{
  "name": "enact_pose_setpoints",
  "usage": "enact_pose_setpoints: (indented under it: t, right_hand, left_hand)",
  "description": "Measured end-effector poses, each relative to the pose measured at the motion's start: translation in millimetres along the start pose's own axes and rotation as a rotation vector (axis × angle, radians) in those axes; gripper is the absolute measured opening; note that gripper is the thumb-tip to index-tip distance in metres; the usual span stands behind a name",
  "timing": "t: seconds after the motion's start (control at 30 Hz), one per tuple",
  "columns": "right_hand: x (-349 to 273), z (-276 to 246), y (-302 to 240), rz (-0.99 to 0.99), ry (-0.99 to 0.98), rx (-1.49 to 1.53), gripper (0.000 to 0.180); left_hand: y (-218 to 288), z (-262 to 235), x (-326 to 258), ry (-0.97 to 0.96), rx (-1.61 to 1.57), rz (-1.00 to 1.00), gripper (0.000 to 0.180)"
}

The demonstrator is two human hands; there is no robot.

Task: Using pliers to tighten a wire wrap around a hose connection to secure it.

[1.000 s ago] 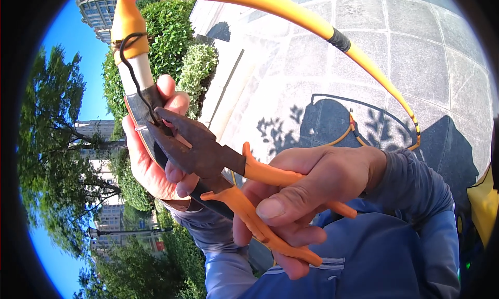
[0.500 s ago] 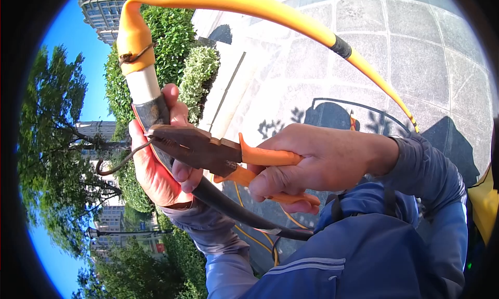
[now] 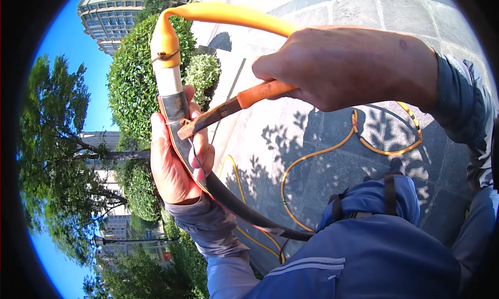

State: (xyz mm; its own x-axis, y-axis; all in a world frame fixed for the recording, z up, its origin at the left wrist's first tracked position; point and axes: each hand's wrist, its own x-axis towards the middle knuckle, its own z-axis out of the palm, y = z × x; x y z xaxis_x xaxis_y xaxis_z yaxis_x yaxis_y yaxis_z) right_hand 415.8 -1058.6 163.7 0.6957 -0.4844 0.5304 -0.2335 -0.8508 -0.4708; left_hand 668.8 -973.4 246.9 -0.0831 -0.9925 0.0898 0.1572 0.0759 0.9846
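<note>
My left hand [image 3: 174,158] grips a hose joint: an orange hose [image 3: 228,14] slipped over a white fitting [image 3: 169,82], which runs into a dark flat hose [image 3: 228,197]. A thin wire clamp [image 3: 165,55] circles the orange end. My right hand [image 3: 348,65] holds orange-handled pliers [image 3: 228,105]. Their rusty jaws rest on a wire wrapped round the dark hose just above my left fingers. The orange hose arches up over both hands.
Grey stone paving [image 3: 395,13] lies below, with the orange hose [image 3: 322,153] looping across it in leaf shadow. Rounded green shrubs [image 3: 130,75], trees [image 3: 57,143] and tall buildings [image 3: 112,10] fill the left side. My blue-clad knee [image 3: 364,252] sits at the bottom.
My right hand has risen and turned the pliers from beside the joint to gripping from above. The jaws now touch the wire lower on the dark hose. My left hand keeps its hold.
</note>
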Motion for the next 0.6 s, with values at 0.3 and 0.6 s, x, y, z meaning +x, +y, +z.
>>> enact_pose_setpoints:
  t: [0.3,0.6]
  right_hand:
    - [-9,9,4,-0.122,0.207,-0.216,0.011]
    - [-15,18,4,-0.106,0.254,-0.208,0.019]
  left_hand:
    - [-1,1,0,-0.046,0.048,0.020,0.053]
    - [0,1,-2,-0.066,0.131,0.029,0.061]
